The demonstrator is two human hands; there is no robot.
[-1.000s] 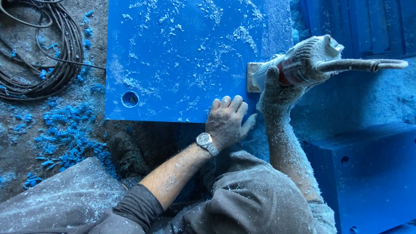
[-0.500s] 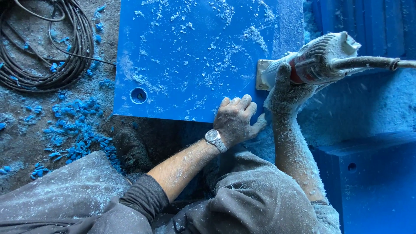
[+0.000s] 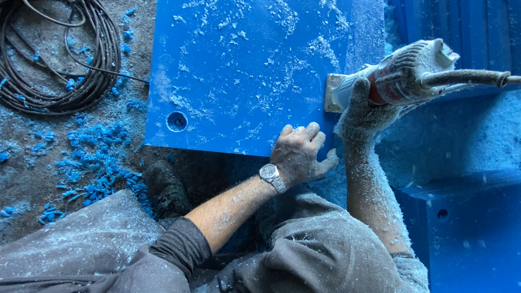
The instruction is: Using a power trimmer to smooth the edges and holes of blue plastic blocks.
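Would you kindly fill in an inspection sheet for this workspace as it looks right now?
Surface: dusty ground strewn with blue shavings.
Job's things: blue panel, flat, dusted with chips, round hole near its lower left corner; power tool at its right edge.
Clutter: dark shoe below the panel.
Hands: left hand flat on the panel's near edge, wristwatch on; right hand grips the tool.
Cables: coiled cable, upper left.
Surroundings: more blue panels at right.
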